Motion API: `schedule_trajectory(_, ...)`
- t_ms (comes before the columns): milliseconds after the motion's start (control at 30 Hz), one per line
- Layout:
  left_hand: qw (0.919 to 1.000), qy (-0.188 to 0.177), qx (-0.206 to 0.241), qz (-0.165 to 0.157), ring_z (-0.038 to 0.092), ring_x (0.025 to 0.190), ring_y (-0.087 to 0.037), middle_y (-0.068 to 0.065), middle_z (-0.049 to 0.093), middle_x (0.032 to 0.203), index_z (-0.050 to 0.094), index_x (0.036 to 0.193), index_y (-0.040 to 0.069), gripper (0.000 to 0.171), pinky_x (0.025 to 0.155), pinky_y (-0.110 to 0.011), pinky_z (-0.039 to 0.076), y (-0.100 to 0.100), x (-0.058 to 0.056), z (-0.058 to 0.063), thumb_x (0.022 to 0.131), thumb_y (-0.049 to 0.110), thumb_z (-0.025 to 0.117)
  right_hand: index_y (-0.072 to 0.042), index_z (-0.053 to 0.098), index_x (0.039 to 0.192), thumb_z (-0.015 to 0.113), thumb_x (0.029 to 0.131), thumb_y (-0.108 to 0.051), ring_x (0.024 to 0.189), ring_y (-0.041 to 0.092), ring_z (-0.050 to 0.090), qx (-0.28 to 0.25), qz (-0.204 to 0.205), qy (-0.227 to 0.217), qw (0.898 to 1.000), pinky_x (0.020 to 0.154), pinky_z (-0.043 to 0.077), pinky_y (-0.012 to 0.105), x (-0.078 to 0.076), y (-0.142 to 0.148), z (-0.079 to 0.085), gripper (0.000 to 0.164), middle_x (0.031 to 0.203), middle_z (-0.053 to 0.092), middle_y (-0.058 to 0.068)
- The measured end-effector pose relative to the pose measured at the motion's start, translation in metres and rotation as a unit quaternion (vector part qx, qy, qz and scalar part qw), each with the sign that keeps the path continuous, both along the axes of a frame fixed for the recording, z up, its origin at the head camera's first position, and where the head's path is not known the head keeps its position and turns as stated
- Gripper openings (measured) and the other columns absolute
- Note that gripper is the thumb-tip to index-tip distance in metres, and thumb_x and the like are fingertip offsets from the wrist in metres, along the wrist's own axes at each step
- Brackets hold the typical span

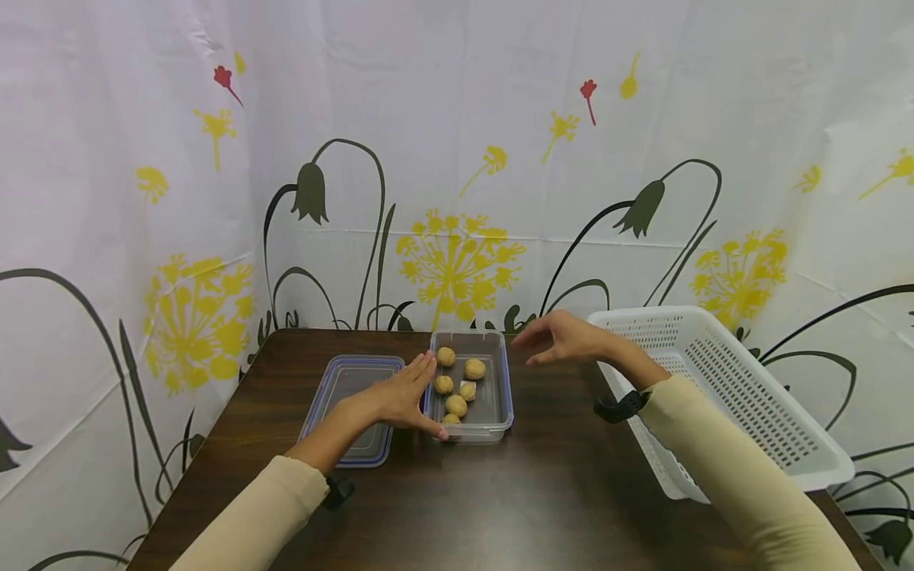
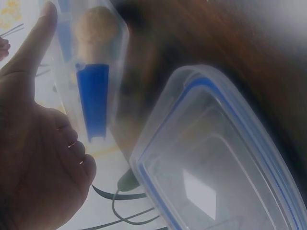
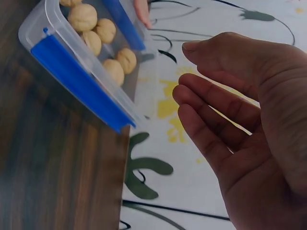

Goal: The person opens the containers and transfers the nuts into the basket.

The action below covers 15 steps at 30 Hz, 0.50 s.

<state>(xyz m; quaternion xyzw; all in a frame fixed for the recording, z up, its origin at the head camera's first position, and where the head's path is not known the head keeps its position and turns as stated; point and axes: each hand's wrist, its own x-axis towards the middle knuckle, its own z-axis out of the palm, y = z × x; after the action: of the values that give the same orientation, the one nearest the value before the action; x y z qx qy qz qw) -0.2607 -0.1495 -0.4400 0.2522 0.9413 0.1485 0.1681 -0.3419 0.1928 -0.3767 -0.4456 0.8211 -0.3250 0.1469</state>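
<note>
A clear plastic container [image 1: 493, 404] with blue side clips stands on the dark table, holding several walnuts [image 1: 474, 369]. My left hand [image 1: 400, 396] lies along the container's left side, thumb near its front corner and fingers stretched toward the back. In the left wrist view the thumb [image 2: 36, 45] points up beside the blue clip [image 2: 93, 100]. To the right of the container, my right hand [image 1: 564, 337] hovers apart from it with loosely bent fingers and nothing in them. The right wrist view shows a gap between its fingertips [image 3: 184, 98] and the container's wall.
The blue-rimmed clear lid [image 1: 367, 454] lies on the table left of the container, partly behind my left arm. A white perforated basket [image 1: 721, 349] stands at the right under my right forearm. A flower-printed curtain [image 1: 457, 103] hangs behind the table [image 1: 500, 507].
</note>
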Motion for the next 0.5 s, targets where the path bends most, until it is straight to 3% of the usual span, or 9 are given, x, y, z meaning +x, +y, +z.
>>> schedule_trajectory(333, 1.0000, 0.002, -0.001, 0.001, 0.006, 0.163, -0.042, -0.027, 0.003, 0.175, 0.012, 0.165, -0.010, 0.129, 0.130, -0.058, 0.018, 0.000, -0.001, -0.001, 0.083, 0.057, 0.086, 0.009, 0.071, 0.126, 0.079, 0.091, 0.003, 0.111, 0.039, 0.074, 0.009, 0.052, -0.017, 0.998, 0.095, 0.061, 0.032, 0.003, -0.033, -0.017, 0.036, 0.120, 0.075, 0.023)
schedule_trajectory(500, 1.0000, 0.001, 0.002, 0.001, 0.005, 0.163, -0.042, -0.027, 0.002, 0.175, 0.011, 0.165, -0.010, 0.129, 0.130, -0.058, 0.018, -0.001, -0.001, -0.001, 0.083, 0.057, 0.086, 0.007, 0.071, 0.128, 0.078, 0.093, 0.001, 0.112, 0.034, 0.074, 0.024, 0.068, -0.013, 0.997, 0.097, 0.061, 0.034, 0.007, -0.048, -0.025, 0.036, 0.122, 0.073, 0.026)
